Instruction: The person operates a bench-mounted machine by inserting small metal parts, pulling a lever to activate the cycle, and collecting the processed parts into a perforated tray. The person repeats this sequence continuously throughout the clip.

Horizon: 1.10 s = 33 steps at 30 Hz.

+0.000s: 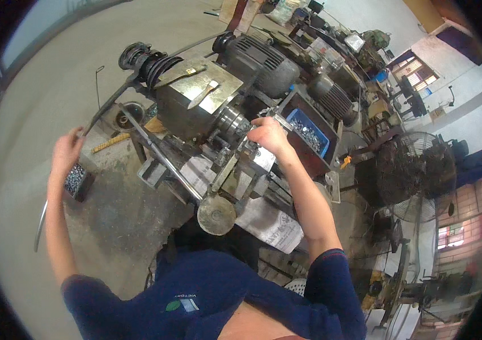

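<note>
Across the oily workshop lathe (pixel 218 113), the closed right hand (pixel 268 135) grips the grey metal tool block (pixel 255 156) beside the chuck, while the open left hand (pixel 66 152) rests far left above a small dark box of screws (pixel 76 180).

Standing fan (pixel 416 170) (dusty), newspaper (pixel 269 224) below

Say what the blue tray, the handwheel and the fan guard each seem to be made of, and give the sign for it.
Blue tray: probably plastic, going by its even matt blue walls; the small shiny parts in it look like metal.
Handwheel: metal, dull grey-brown, with a worn, grimy face.
Fan guard: thin wire, likely steel, dark with dust or rust.
</note>
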Motion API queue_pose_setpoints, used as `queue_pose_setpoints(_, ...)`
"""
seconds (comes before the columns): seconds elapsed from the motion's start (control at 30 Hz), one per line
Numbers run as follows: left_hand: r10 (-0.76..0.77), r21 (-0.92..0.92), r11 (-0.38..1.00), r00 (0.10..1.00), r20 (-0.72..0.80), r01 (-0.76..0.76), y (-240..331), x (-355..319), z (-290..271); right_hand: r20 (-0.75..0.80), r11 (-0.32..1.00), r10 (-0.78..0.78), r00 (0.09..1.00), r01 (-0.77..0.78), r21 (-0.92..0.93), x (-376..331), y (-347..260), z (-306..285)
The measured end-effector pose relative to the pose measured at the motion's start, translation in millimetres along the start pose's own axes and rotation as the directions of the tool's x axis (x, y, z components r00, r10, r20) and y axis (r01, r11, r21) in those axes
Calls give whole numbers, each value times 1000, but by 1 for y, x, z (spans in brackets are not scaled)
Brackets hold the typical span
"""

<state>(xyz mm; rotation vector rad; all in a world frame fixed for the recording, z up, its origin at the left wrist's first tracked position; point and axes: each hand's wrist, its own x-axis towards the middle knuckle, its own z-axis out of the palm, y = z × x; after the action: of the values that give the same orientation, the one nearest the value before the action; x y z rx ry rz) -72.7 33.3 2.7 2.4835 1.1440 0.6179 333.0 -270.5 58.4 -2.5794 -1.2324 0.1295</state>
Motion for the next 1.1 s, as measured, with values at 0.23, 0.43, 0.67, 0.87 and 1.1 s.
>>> queue_pose_setpoints(0.23, -98, 197, 976, 995, 3, 96, -71, -35, 1, -38, 901, -62, 997, 73, 428, 12, 24, 14)
queue_pose_setpoints(0.43, -226, 347, 909, 973, -56, 231, -80, -24, 24, -66, 722, -76, 995, 100, 685, 6, 21, 22)
queue_pose_setpoints(0.67, -293, 486, 827, 954, -61, 284, -107, 7, 14, -134, 714, -86, 987, 155, 683, 0, 20, 14)
queue_pose_setpoints(0.87, -376, 444, 815, 923, -86, 373, -82, -2, 16, -62, 964, -83, 995, 96, 246, 6, 3, 18)
queue_pose_setpoints(1.1, -486, 277, 826, 869, -89, 491, -47, -46, 35, -143, 981, -118, 983, 138, 138, 19, -3, 48)
